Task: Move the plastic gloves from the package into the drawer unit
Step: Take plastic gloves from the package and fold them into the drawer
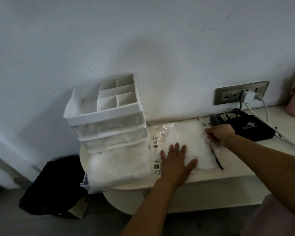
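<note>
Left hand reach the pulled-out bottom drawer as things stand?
Probably yes. The left hand lies flat on the package, just beside the pulled-out drawer; nothing stands between them, and the drawer is open on top.

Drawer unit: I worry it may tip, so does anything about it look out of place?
Yes. The bottom drawer is pulled far out, heaped with gloves, and its front corner overhangs the table edge. That could sag or tip.

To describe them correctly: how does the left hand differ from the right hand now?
The left hand lies flat, fingers spread; the right hand has curled fingers. The left hand presses the package; the right hand pinches its right end. Both touch the package.
</note>
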Demonstrator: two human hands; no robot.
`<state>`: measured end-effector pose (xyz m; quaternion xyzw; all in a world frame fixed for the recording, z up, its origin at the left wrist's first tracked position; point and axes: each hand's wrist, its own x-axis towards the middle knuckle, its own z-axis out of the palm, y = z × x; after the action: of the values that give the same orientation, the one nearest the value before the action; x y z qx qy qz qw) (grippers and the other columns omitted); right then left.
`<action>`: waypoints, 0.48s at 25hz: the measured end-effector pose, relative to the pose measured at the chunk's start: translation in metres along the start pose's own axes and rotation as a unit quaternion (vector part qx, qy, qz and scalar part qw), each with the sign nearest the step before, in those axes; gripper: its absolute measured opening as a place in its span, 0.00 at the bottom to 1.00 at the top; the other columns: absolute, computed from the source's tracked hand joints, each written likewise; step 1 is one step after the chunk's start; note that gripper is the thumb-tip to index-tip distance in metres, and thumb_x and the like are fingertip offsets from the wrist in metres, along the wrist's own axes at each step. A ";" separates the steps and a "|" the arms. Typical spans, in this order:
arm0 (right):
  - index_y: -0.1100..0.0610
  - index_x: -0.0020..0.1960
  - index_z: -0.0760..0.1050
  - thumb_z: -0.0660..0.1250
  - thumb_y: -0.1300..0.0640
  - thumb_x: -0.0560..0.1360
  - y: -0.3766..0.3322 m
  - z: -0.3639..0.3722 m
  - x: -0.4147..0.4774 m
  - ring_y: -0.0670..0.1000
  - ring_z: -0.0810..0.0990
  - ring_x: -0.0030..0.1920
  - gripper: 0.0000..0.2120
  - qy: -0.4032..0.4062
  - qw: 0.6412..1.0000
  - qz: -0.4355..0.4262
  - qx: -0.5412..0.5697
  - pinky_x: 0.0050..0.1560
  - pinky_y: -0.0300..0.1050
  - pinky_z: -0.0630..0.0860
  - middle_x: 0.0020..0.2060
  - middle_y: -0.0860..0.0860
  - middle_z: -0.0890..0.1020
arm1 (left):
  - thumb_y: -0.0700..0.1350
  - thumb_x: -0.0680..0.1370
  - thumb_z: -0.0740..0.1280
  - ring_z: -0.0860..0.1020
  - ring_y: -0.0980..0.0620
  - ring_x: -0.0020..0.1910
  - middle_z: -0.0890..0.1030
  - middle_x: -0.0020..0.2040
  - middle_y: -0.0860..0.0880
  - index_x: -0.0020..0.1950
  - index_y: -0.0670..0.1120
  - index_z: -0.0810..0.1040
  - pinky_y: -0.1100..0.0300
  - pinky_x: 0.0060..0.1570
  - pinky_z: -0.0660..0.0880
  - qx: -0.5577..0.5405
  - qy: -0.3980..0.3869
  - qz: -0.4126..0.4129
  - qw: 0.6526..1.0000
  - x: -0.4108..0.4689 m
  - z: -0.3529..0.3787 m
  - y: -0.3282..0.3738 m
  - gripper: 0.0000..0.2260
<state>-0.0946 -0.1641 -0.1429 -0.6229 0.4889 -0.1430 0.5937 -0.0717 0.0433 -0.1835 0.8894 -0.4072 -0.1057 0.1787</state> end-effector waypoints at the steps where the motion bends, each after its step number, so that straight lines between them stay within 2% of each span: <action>1: 0.67 0.41 0.77 0.69 0.64 0.74 -0.002 -0.002 -0.002 0.49 0.76 0.23 0.07 0.013 1.000 0.002 0.013 0.19 0.35 0.71 0.28 0.56 0.77 | 0.73 0.62 0.32 0.42 0.52 0.77 0.46 0.79 0.49 0.79 0.52 0.49 0.47 0.71 0.33 -0.002 0.001 0.000 1.000 -0.001 0.000 0.000 0.49; 3: 0.69 0.41 0.75 0.67 0.65 0.75 -0.007 -0.003 -0.005 0.45 0.74 0.18 0.07 0.004 1.000 -0.003 0.024 0.18 0.33 0.71 0.25 0.55 0.77 | 0.73 0.62 0.32 0.42 0.52 0.78 0.47 0.79 0.49 0.79 0.52 0.51 0.47 0.71 0.33 -0.008 0.010 0.000 1.000 -0.001 0.001 0.000 0.49; 5: 0.69 0.42 0.75 0.65 0.64 0.76 -0.015 -0.005 -0.008 0.46 0.73 0.21 0.08 -0.011 1.000 -0.015 0.007 0.19 0.31 0.68 0.28 0.55 0.75 | 0.74 0.62 0.31 0.44 0.51 0.78 0.49 0.79 0.49 0.78 0.52 0.52 0.47 0.72 0.34 -0.014 0.022 0.000 1.000 -0.001 0.002 -0.001 0.49; 8: 0.60 0.33 0.72 0.65 0.61 0.77 -0.028 -0.018 -0.019 0.47 0.71 0.26 0.13 0.001 0.998 -0.061 -0.015 0.19 0.31 0.66 0.27 0.53 0.76 | 0.73 0.63 0.33 0.44 0.51 0.78 0.50 0.79 0.49 0.78 0.52 0.53 0.47 0.72 0.34 -0.022 0.031 -0.003 0.999 -0.003 0.001 0.000 0.48; 9: 0.59 0.33 0.72 0.67 0.60 0.76 -0.033 -0.024 -0.020 0.47 0.72 0.26 0.13 0.015 0.997 -0.080 -0.013 0.23 0.33 0.70 0.27 0.53 0.78 | 0.73 0.63 0.33 0.45 0.52 0.78 0.50 0.79 0.49 0.78 0.52 0.53 0.48 0.72 0.34 -0.024 0.029 -0.005 0.999 -0.002 0.001 0.001 0.48; 12: 0.55 0.37 0.76 0.71 0.56 0.73 -0.050 -0.048 -0.035 0.49 0.78 0.37 0.08 0.092 0.984 -0.152 0.027 0.41 0.41 0.76 0.42 0.54 0.82 | 0.73 0.66 0.37 0.44 0.52 0.78 0.49 0.79 0.50 0.78 0.52 0.52 0.48 0.72 0.34 -0.016 0.010 -0.015 1.000 -0.001 0.000 0.001 0.44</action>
<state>-0.1257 -0.1746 -0.0725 -0.6578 0.4367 -0.3013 0.5346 -0.0730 0.0440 -0.1833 0.8936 -0.3899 -0.1066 0.1954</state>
